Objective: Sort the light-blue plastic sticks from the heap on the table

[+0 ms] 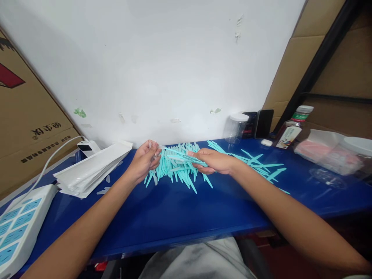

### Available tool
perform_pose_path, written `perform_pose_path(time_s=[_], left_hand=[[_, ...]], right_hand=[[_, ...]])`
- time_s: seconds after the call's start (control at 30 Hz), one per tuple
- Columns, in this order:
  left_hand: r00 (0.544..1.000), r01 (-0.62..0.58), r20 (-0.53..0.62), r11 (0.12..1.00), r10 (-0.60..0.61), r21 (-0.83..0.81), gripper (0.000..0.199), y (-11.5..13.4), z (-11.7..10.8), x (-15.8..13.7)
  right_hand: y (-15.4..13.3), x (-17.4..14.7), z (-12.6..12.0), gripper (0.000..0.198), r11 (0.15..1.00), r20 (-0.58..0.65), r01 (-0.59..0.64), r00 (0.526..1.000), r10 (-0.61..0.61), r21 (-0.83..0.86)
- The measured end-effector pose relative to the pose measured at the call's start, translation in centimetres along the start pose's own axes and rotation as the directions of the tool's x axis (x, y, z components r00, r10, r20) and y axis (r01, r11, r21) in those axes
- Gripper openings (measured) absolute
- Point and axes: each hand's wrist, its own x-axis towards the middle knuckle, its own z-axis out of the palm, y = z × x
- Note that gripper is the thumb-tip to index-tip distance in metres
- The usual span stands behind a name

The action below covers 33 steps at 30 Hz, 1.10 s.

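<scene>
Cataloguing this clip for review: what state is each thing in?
Left hand, closed on thin pale piece
Right hand, closed on turquoise sticks
Middle pile, heaped
Right-side sticks, scattered
White packets, stacked, slightly fanned
Bottle, upright, capped
Clear jar, upright, lidded
Dark phone-like device, propped up
Power strip, sockets facing up
Far-right container, lidded

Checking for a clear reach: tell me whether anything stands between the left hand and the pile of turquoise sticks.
Nothing visible does: the left hand is at the left edge of the pile; the right hand is farther right.
</scene>
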Motion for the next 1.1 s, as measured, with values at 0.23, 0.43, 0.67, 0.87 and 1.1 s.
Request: perform_pose_path(time_s=[0.23,0.43,0.67,0.87,1.1], left_hand=[[1.0,0.013,0.024,1.0,-0.013,0.007,0.041,0.0,-0.4,0.0],[0.999,0.016,0.043,1.0,-0.017,0.021,0.04,-0.2,-0.6,0.1],[0.998,0.013,0.055,0.999,-0.015,0.042,0.039,-0.2,-0.5,0.1],[0.997,0.006,0.077,0.995,-0.013,0.098,0.04,-0.4,-0.3,-0.1],[0.993,0.006,0.113,0.99,-0.022,0.139,0.042,-1.3,0.4,-0.6]], right_hand=[[0.4,0.2,-0.8,0.039,0.923,0.2,-0.155,0.976,0.087,0.353],[0.8,0.4,-1.4,0.031,0.864,0.323,-0.195,0.946,0.04,0.465],[1.1,0.5,-1.8,0.029,0.825,0.392,-0.235,0.92,0.019,0.513],[1.1,0.6,-1.6,0.028,0.816,0.393,-0.248,0.919,0.027,0.523],[1.2,0.9,-0.5,0.025,0.821,0.364,-0.25,0.93,0.055,0.514]])
